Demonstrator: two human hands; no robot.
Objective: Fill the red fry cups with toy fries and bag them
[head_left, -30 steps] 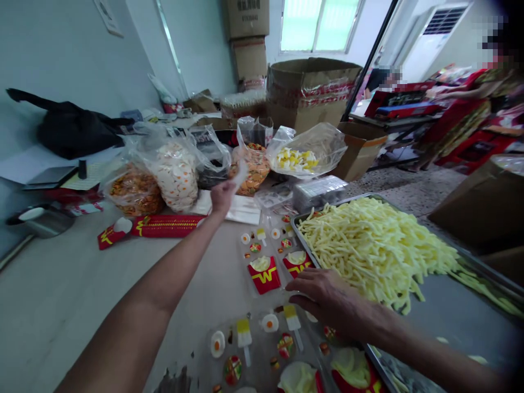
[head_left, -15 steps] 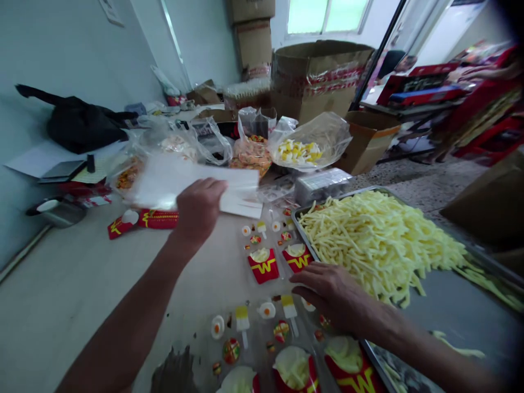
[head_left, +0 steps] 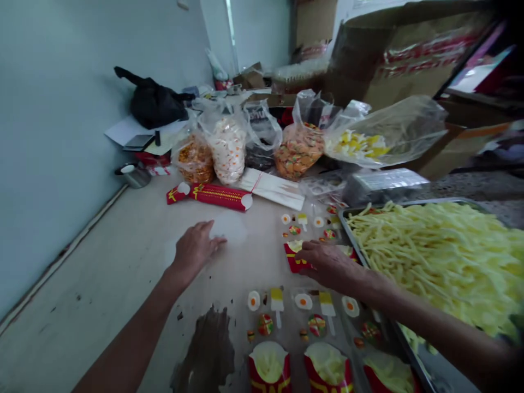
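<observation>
My left hand (head_left: 196,248) is over the bare tabletop, with thumb and fingers around a pale translucent sheet (head_left: 231,228), blurred and hard to make out. My right hand (head_left: 327,265) has its fingers loosely stretched over a red toy fries box (head_left: 293,265) in a clear blister tray, partly covering it and its neighbour. Small toy fried eggs (head_left: 285,219) and toy ice lollies (head_left: 302,220) sit in the tray above the boxes. Closer to me lies another row of filled trays, with a fries box (head_left: 268,368) and a toy pizza (head_left: 266,324).
To the right stands a metal tray (head_left: 352,236) heaped with toy fries (head_left: 434,251). Flat red cartons (head_left: 221,196) and white card strips (head_left: 274,188) lie beyond my hands. Behind them are bags of small toys (head_left: 227,147), a metal mug (head_left: 136,176) and cardboard boxes (head_left: 413,60).
My left hand has come back from the white cards, which now lie behind it, and is lower over the table. My right hand has shifted onto the red fries box. The view has turned left.
</observation>
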